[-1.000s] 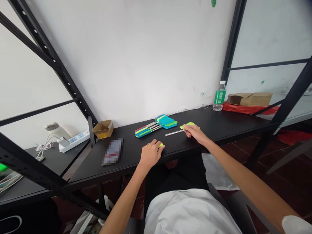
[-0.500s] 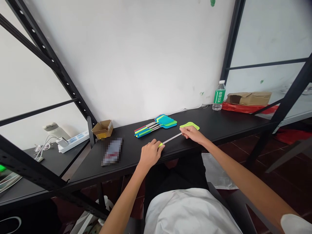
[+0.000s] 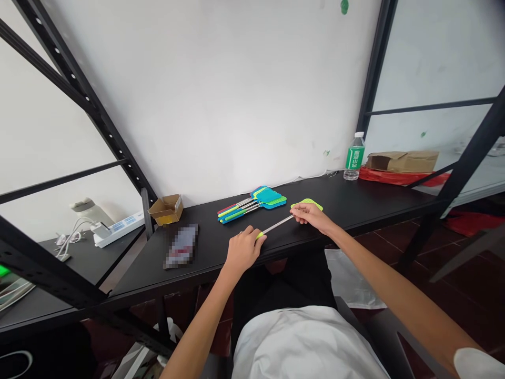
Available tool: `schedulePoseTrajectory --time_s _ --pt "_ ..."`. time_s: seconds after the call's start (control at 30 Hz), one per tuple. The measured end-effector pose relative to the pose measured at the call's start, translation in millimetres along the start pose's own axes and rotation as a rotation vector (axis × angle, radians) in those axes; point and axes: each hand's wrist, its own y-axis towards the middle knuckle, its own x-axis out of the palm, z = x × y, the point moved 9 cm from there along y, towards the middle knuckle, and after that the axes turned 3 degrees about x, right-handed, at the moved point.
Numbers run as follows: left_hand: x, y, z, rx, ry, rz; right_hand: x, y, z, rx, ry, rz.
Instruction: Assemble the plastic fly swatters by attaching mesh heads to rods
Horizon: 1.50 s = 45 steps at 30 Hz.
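Above the black table's front edge I hold a yellow-green fly swatter with a thin metal rod. My left hand is closed around its handle, most of which the fingers hide. My right hand pinches the far end of the rod close to the swatter's flat head, which shows partly behind the fingers. Beyond my hands, several fly swatters lie in a pile, with blue, green and yellow heads to the right and coloured handles to the left.
On the black table are a small open cardboard box, a pixelated flat item and a water bottle. A larger cardboard box rests on red plastic at right. Metal shelf posts flank the table; a power strip lies left.
My right hand's fingers have shifted slightly on the rod near the head. My left hand keeps its grip on the handle, and the pile has not moved.
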Motion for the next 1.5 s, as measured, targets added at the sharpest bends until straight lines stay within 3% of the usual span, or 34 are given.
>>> schedulePoseTrajectory --time_s 0.37,1.5 --pt "-1.4 0.3 0.6 -0.006 -0.006 0.007 -6.5 2.0 5.9 0.037 0.204 -0.006" --pt "-5.6 -0.6 4.5 0.039 -0.029 0.024 -3.2 1.5 4.1 0.004 0.098 -0.009"
